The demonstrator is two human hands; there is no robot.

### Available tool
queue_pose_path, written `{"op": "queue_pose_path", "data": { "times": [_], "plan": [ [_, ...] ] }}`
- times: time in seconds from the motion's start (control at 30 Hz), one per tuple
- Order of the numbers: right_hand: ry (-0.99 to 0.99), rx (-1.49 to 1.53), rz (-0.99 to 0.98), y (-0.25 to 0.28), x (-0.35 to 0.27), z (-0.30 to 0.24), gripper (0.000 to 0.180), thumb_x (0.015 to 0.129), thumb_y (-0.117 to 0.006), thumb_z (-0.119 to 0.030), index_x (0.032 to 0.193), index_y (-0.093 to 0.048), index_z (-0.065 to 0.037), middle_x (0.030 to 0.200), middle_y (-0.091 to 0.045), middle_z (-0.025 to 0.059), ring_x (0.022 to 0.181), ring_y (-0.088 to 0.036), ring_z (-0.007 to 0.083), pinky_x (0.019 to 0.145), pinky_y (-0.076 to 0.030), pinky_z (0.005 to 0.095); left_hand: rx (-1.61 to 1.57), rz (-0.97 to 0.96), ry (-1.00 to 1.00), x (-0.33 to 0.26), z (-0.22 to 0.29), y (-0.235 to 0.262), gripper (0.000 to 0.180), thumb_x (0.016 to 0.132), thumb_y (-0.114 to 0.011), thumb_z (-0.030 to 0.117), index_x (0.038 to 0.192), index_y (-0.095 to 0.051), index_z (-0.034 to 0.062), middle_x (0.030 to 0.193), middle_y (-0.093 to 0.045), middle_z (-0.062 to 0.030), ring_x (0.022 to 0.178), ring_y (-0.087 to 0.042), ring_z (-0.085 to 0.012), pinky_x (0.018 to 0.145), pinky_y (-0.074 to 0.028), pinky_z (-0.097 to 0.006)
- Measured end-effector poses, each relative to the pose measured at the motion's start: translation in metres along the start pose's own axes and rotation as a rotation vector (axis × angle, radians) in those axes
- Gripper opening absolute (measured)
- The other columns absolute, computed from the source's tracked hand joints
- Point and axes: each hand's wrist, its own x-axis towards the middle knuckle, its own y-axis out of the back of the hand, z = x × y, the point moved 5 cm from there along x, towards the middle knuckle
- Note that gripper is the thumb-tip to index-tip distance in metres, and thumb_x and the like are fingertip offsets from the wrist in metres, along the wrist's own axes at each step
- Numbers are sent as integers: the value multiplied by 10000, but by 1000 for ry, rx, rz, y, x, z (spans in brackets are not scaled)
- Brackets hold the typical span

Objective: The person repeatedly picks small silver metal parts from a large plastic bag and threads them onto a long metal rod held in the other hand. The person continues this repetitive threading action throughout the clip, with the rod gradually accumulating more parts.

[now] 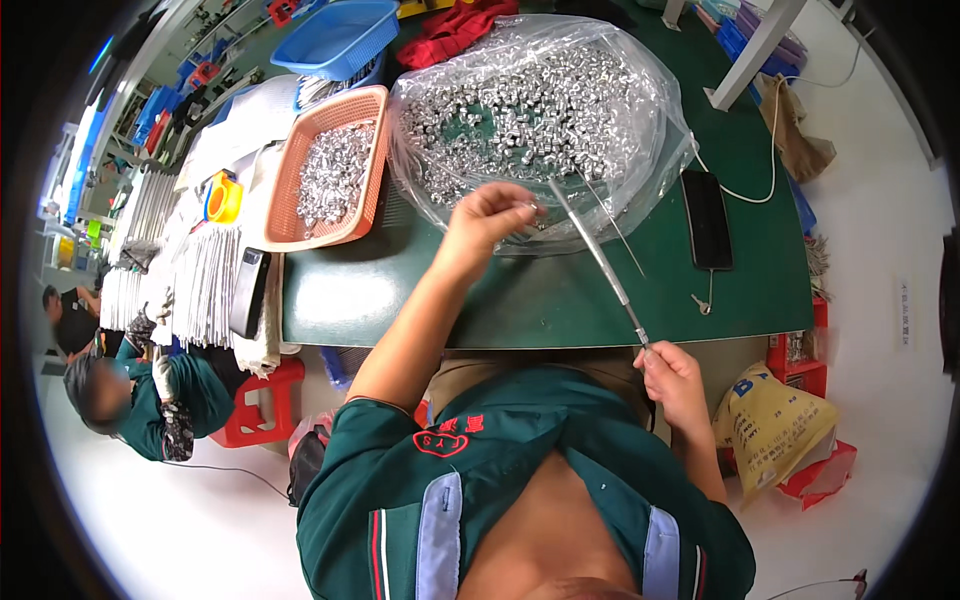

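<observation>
My right hand (672, 378) is closed around the near end of a long silver metal rod (598, 250), which slants up and left over the green table. At the near edge of a clear plastic bag (655, 150), my left hand (492, 218) pinches a small shiny metal part, partly hidden by the fingers. Many small silver metal parts (560, 110) lie spread inside the opened bag. A thinner metal rod (622, 235) rests across the bag's edge and the table, right of the held rod.
An orange basket (278, 205) of small metal parts stands left of the bag, with a blue basket (330, 42) behind it. To the right lie a black phone (707, 220) and a key (702, 306). Rod bundles (208, 285) line the left side, where another person (190, 395) sits.
</observation>
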Motion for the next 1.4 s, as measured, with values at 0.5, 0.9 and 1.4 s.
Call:
{"op": "queue_pose_path", "data": {
  "times": [0.5,0.9,1.4],
  "plan": [
    [90,-385,3,-8,0,-6,167,906,-549,-140,839,-615,-3,585,-444,-57,526,-363,16,478,-288,197,-98,-128,62,-7,14,25,204,837,-665,110,991,-641,-22,863,-644,-55,737,-571,-113,709,-464,-251],
    [72,-266,-43,-22,7,6,179,916,-550,-163,867,-617,-4,599,-465,-43,540,-393,24,493,-314,195,-61,-124,120,-7,18,24,202,799,-717,164,878,-619,6,749,-606,-37,654,-560,-112,624,-444,-235],
    [71,87,2,-9,36,-3,182,943,-509,-153,848,-568,-10,570,-379,-64,486,-316,6,426,-247,180,1658,145,-252,117,41,20,418,863,-561,430,1085,-609,79,1015,-599,-175,932,-598,-323,776,-484,-407]
  ]
}}
